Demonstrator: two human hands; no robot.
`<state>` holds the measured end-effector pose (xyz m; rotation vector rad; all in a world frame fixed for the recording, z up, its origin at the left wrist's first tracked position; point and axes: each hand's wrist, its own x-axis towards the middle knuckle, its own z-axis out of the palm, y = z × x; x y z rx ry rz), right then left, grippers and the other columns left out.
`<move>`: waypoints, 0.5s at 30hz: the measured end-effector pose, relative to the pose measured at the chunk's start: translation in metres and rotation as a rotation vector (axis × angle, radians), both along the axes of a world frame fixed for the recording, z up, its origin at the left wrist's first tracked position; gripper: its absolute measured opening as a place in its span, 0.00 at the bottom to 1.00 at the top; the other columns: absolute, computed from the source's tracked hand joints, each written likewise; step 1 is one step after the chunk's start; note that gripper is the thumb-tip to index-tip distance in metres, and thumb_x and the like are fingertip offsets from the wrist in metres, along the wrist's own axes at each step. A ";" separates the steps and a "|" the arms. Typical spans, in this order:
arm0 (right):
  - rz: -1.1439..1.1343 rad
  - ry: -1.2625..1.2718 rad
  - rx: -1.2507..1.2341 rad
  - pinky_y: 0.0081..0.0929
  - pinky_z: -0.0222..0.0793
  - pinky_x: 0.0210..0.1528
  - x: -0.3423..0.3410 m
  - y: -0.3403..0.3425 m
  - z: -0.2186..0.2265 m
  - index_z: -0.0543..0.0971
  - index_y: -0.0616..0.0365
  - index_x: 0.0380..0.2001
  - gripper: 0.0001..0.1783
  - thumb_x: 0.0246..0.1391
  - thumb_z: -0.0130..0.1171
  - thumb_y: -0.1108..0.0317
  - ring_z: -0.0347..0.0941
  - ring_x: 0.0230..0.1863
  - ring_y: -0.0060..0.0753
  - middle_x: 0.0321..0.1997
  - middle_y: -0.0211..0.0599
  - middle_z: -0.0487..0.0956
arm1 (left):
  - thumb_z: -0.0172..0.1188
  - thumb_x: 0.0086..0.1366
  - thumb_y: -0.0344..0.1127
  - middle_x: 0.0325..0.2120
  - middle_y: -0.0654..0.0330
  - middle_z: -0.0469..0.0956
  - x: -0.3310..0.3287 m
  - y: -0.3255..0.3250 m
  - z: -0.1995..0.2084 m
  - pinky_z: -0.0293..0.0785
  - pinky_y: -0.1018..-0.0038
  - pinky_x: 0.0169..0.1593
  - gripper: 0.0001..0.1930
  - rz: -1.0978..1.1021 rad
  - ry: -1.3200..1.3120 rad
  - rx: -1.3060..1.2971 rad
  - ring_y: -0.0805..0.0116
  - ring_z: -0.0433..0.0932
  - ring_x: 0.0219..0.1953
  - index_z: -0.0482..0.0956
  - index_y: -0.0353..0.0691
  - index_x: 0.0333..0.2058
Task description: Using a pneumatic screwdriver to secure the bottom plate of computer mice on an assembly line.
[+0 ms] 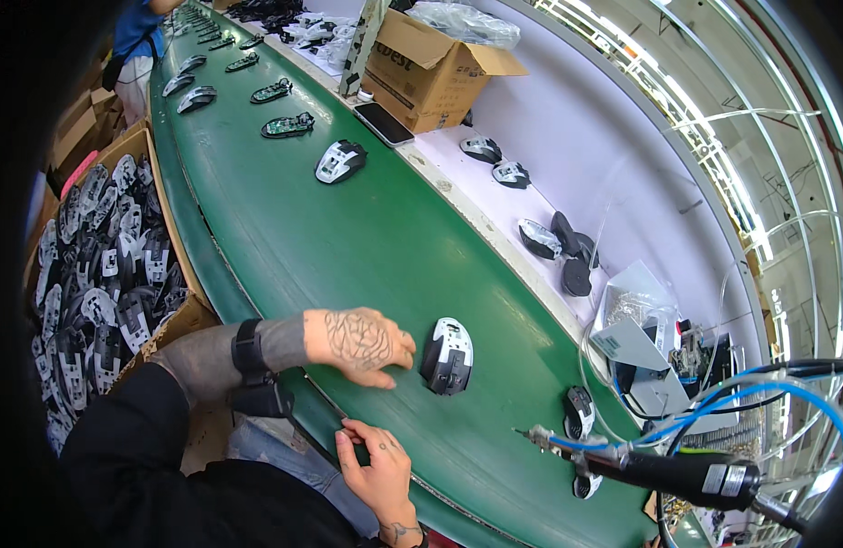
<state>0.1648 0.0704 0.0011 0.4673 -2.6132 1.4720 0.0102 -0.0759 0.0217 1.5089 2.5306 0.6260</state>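
Observation:
Over the green conveyor belt (284, 237), my left hand (362, 349) hovers palm down, its fingers loosely bent and apart from the thumb. Just to the right of its fingertips is a white and black computer mouse shell (450, 354), with a small gap between them. My right hand (380, 468) rests at the belt's near edge, fingers loosely extended and nothing visible in them. A black powered screwdriver (682, 475) with a blue air hose points in from the right, untouched by either hand.
Farther up the belt lie another mouse shell (340, 162) and mouse bases with green circuit boards (287, 125). A carton of shells (102, 274) stands left. Along the far ledge are a phone (383, 123), a cardboard box (431, 73) and more mice (540, 237). Another person (136, 46) stands far left.

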 end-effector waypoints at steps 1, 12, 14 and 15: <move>0.009 0.022 0.017 0.24 0.70 0.36 0.000 -0.003 0.000 0.79 0.59 0.34 0.09 0.47 0.63 0.71 0.76 0.28 0.30 0.27 0.34 0.80 | 0.58 0.57 0.47 0.51 0.53 0.70 -0.008 -0.002 0.008 0.72 0.61 0.49 0.20 0.035 -0.094 -0.134 0.54 0.75 0.46 0.76 0.42 0.44; -0.063 0.060 0.124 0.31 0.68 0.29 0.007 0.001 0.000 0.77 0.55 0.39 0.11 0.51 0.58 0.67 0.72 0.25 0.37 0.27 0.39 0.76 | 0.53 0.49 0.32 0.42 0.47 0.76 -0.043 0.069 -0.026 0.74 0.64 0.44 0.15 -0.095 -0.233 0.112 0.53 0.76 0.43 0.78 0.37 0.37; -0.078 -0.037 0.087 0.32 0.70 0.33 0.007 -0.001 0.004 0.79 0.55 0.35 0.09 0.49 0.61 0.68 0.74 0.28 0.40 0.25 0.39 0.77 | 0.55 0.52 0.29 0.58 0.51 0.64 -0.037 0.068 -0.036 0.59 0.61 0.61 0.27 -0.417 -0.305 0.408 0.52 0.61 0.60 0.69 0.40 0.54; -0.050 -0.062 0.085 0.33 0.70 0.33 0.006 0.000 0.004 0.79 0.55 0.35 0.09 0.49 0.60 0.68 0.74 0.27 0.41 0.25 0.39 0.77 | 0.54 0.54 0.29 0.59 0.49 0.63 -0.033 0.064 -0.039 0.57 0.60 0.63 0.24 -0.397 -0.492 0.375 0.52 0.58 0.62 0.70 0.37 0.52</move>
